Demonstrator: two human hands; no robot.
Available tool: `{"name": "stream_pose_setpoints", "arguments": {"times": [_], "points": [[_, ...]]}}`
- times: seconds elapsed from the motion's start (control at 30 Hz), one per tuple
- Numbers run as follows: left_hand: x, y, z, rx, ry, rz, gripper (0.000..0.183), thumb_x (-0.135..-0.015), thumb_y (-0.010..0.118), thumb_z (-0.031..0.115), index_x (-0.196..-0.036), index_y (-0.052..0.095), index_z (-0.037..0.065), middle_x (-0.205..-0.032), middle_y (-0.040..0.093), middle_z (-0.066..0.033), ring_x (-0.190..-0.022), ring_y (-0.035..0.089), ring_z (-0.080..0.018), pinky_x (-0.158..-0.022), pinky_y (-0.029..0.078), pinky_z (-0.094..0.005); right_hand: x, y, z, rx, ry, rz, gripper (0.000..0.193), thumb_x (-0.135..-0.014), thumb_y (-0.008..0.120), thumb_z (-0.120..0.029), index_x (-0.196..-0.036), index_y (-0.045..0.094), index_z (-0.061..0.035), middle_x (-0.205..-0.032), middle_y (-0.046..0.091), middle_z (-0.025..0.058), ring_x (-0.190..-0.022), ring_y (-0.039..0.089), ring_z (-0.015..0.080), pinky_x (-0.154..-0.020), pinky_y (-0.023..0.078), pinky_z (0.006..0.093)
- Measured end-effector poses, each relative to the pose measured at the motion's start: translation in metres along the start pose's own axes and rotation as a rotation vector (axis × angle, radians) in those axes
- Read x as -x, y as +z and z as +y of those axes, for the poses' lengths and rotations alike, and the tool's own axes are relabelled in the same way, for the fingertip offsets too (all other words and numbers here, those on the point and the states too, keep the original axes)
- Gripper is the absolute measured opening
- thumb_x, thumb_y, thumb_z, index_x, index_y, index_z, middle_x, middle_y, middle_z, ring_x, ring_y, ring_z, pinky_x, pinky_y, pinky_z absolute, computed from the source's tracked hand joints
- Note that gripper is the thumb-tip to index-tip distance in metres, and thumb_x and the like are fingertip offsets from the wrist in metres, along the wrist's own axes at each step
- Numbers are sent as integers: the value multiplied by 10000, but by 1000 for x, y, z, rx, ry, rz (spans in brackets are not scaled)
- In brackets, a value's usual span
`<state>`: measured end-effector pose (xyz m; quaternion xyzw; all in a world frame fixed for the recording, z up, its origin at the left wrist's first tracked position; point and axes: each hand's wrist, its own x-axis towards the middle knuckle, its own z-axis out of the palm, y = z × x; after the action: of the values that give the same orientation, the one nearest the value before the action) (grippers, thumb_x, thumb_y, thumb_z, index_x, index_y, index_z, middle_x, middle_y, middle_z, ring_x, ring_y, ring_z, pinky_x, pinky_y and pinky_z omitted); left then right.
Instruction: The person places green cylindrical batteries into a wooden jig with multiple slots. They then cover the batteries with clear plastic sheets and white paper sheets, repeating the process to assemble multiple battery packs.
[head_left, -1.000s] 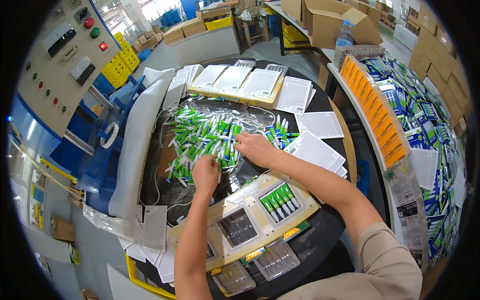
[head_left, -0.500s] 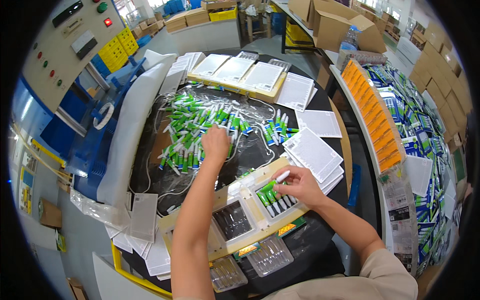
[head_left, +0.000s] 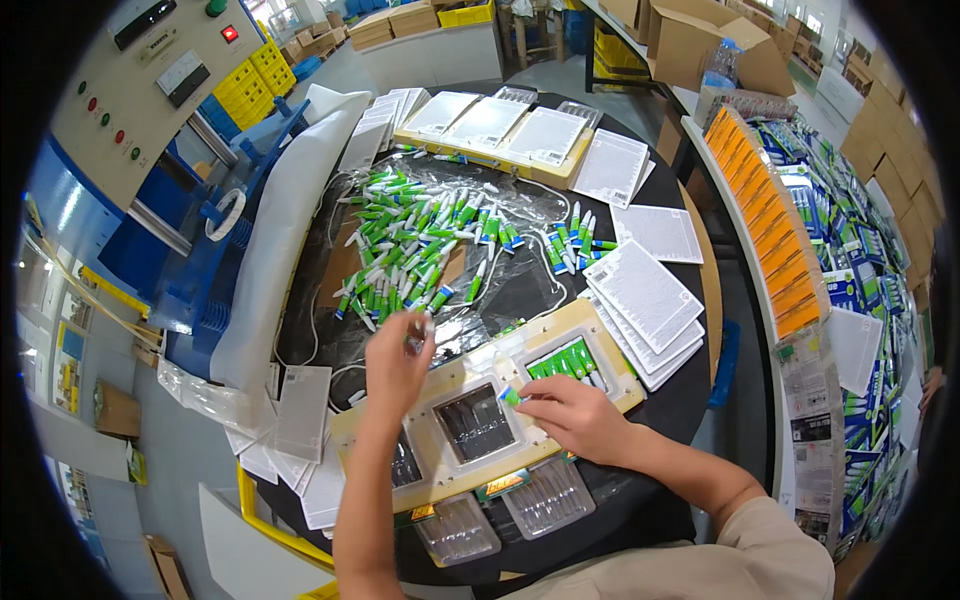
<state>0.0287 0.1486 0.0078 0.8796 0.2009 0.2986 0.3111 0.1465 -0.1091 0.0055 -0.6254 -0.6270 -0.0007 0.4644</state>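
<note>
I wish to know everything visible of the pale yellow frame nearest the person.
The pale yellow frame is long, plastic-looking, with three openings in a row. Green tubes lie in the right one; the middle shows an empty clear blister; the left forearm partly hides the left one. It lies on the black table. The right hand is above it, contact unclear.

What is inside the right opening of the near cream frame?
Green tubes lie side by side there. The right hand covers much of the lower part; what lies beneath is hidden.
</note>
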Motion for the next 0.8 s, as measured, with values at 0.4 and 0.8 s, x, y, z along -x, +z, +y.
{"name": "stream_pose_setpoints", "arguments": {"times": [0.4, 0.8], "points": [[115, 0, 47, -432, 500, -135, 323, -809, 716, 101, -1124, 744, 36, -1165, 743, -89, -958, 727, -208, -774, 575, -321, -14, 32, 8, 536, -564, -290, 234, -716, 635, -123, -871, 705, 38, -914, 645, 95, -929, 607, 222, -886, 518, 325], [116, 7, 45, -409, 518, -230, 353, -800, 723, 121, -1145, 731, 43, -1264, 706, -98, -1134, 682, -240, -948, 567, -393, -11, 14, 26, 350, -299, -182, 220, -812, 672, -93, -1012, 699, -4, -1110, 717, 104, -1001, 701, 250, -853, 578, 365]]}}
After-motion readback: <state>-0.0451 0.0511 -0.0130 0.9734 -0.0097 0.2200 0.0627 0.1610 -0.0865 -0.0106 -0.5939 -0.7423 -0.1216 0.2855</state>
